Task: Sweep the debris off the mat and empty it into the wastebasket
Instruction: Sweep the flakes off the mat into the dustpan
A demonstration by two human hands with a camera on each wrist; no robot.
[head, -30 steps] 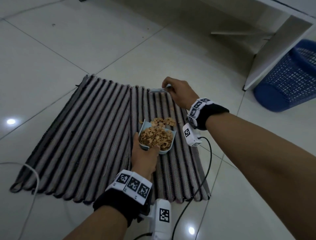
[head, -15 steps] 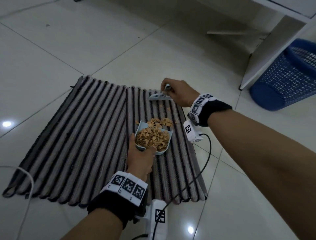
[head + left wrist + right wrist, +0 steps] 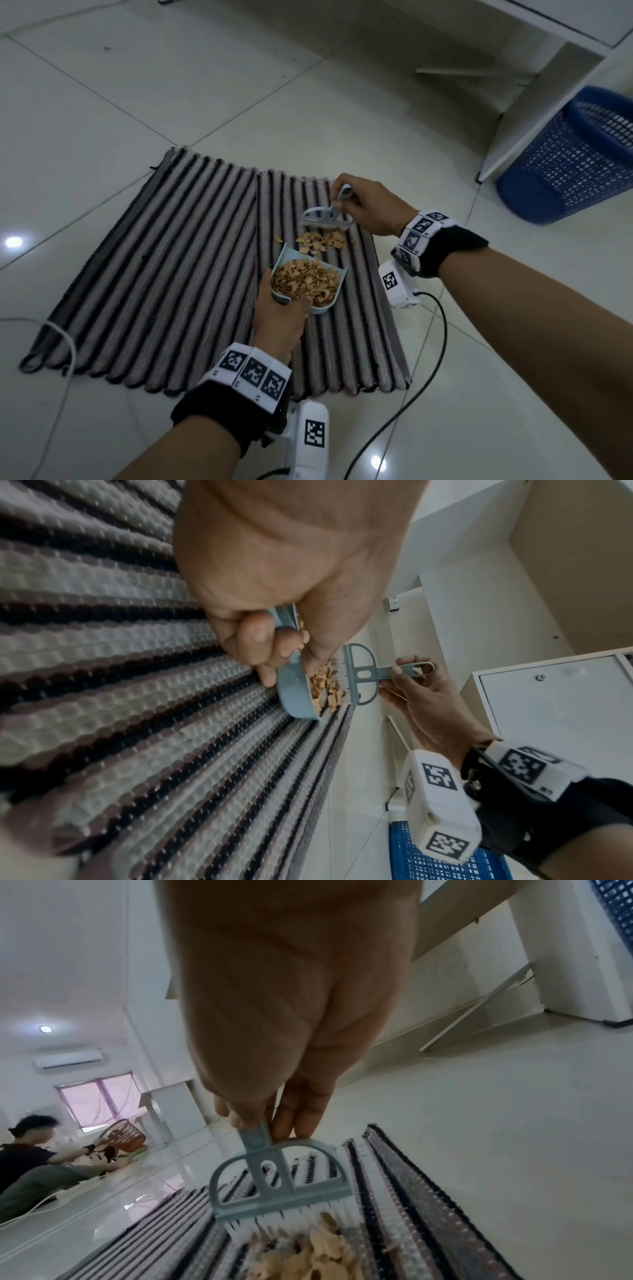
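Observation:
A striped grey and black mat point(image 3: 164, 274) lies on the tiled floor. My left hand point(image 3: 279, 317) grips the handle of a small light blue dustpan point(image 3: 329, 305) that rests on the mat and is heaped with tan chips point(image 3: 305, 281). Just beyond its lip lies a loose patch of tan debris point(image 3: 317, 240). My right hand point(image 3: 368, 205) pinches the handle of a small blue brush point(image 3: 325, 219), whose white bristles point(image 3: 291, 1223) touch the mat behind that debris. The blue mesh wastebasket point(image 3: 575, 161) stands at the far right.
A white furniture panel point(image 3: 534, 113) stands between the mat and the wastebasket. A black cable point(image 3: 435, 349) runs over the floor at the mat's right edge, and a white cord point(image 3: 65, 346) crosses its front left corner. Another person point(image 3: 31, 1148) sits far off in the right wrist view.
My right hand has drawn the brush from the mat's far edge toward the dustpan, pushing loose debris ahead of it. The left hand and dustpan have stayed in place.

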